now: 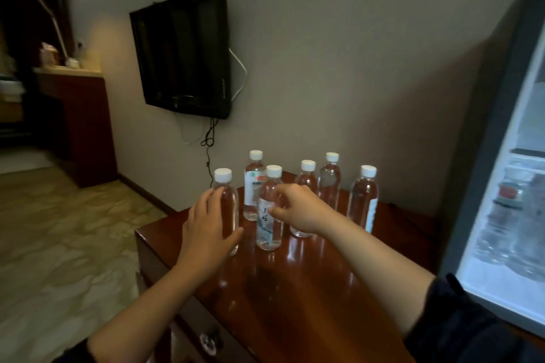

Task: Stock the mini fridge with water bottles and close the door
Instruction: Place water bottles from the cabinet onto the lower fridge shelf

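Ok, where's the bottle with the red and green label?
Head view, back left of the group on the cabinet: the labelled bottle stands behind the front middle bottle the right hand pinches, right of the leftmost bottle the left hand grips.

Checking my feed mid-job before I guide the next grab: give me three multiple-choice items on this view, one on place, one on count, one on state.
1. The left hand grips which bottle? A leftmost B rightmost C back row
2. How many bottles stand on the cabinet top? A four B five C six
3. The fridge is: A shut B open C lying down

Answers: 1 A, its fingers and thumb wrap the leftmost bottle; 2 C, six can be counted there; 3 B, its white inside shows.
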The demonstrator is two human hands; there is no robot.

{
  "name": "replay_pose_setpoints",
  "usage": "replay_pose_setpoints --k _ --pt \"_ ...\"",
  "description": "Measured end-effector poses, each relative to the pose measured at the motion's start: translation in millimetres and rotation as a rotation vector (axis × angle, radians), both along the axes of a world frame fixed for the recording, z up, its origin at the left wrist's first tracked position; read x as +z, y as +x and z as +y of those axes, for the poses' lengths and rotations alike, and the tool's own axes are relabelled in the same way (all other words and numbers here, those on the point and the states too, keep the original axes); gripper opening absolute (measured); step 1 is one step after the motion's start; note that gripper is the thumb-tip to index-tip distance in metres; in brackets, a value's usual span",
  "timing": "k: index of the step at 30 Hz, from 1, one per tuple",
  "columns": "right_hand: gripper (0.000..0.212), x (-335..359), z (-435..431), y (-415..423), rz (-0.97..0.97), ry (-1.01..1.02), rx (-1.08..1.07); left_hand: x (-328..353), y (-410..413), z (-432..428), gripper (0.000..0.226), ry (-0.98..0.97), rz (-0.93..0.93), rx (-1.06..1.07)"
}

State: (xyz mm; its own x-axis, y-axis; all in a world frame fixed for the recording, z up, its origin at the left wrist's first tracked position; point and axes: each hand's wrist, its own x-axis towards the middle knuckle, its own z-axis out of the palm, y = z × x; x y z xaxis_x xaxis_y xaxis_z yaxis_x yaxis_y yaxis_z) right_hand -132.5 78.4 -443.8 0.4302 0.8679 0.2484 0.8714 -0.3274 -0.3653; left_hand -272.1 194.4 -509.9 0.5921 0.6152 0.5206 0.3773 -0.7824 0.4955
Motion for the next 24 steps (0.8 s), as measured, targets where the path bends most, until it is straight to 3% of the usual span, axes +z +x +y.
replay_pose_setpoints --k 4,6,11,16,20,24 --pt "0.052 10.0 43.1 -14.3 0.028 0.057 0.051 -14.6 3.7 33.4 0.099 -0.278 -0.044 -0.075" --pt "0.059 14.5 60.5 -20.0 0.028 0.071 0.075 -20.7 9.2 44.3 0.093 -0.393 -0.067 -0.134" --pt "0.044 12.4 91.9 -25.9 -0.013 0.048 0.126 -28.8 28.2 53.6 0.074 -0.613 -0.181 -0.203" --pt "0.026 10.6 105.8 -26.4 -0.153 0.024 0.082 -38.7 41.4 49.2 0.054 -0.599 -0.304 -0.087" --pt "0.026 12.3 102.1 -25.2 -0.188 0.022 0.088 -44.0 39.4 49.5 0.062 -0.544 -0.250 -0.091" --pt "0.029 11.8 89.1 -32.0 -0.179 0.025 0.105 -42.2 33.8 38.4 0.047 -0.626 -0.199 -0.123"
